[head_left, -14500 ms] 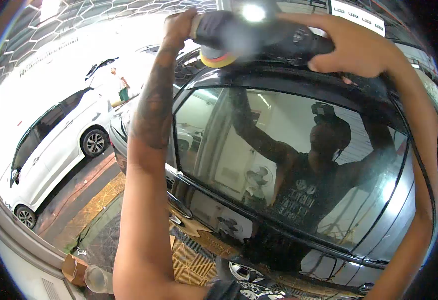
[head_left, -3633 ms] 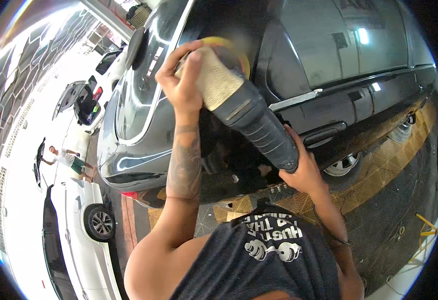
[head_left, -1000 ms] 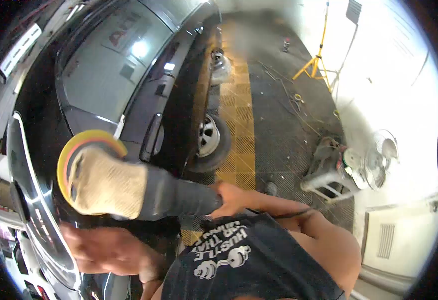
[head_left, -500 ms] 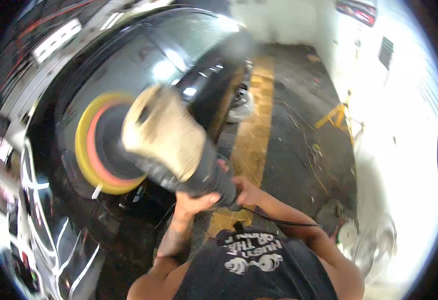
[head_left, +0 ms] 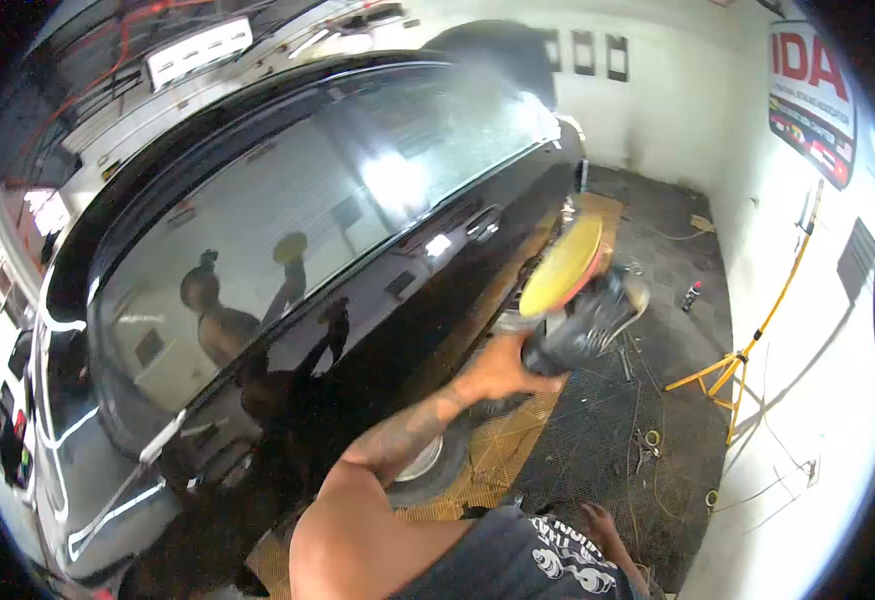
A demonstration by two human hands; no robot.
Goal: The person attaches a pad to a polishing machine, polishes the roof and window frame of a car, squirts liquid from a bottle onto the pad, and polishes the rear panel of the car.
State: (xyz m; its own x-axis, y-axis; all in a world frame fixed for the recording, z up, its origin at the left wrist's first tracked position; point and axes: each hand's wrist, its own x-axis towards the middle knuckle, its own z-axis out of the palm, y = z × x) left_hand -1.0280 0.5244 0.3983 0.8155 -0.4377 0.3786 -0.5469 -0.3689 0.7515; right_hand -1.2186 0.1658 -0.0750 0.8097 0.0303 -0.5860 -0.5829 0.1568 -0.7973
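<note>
Black casing fills the left grip (head_left: 503, 368), whose fingers are wrapped round the polisher (head_left: 580, 332); the right grip (head_left: 600, 525) hangs low by the shirt (head_left: 558, 555), too small and dim to tell how far open it is. The polisher is out in front, beside the car (head_left: 358, 370), its yellow pad (head_left: 563, 268) turned towards the dark door; I cannot tell whether pad and door touch. Held by a single hand, the heavy-looking machine could tip or twist at the wrist, and its hard edge might then mark the glossy paint. If the pad is turning, a brush against the door trim could make it jump. Farther out, cords (head_left: 636, 430) on the floor could snag a foot or drag the yellow stand (head_left: 733, 372). In the previous frame both hands are on the polisher, nearer the chest; now only the left one has it, farther forward, and the wall sign (head_left: 813, 95) shows more fully.
</note>
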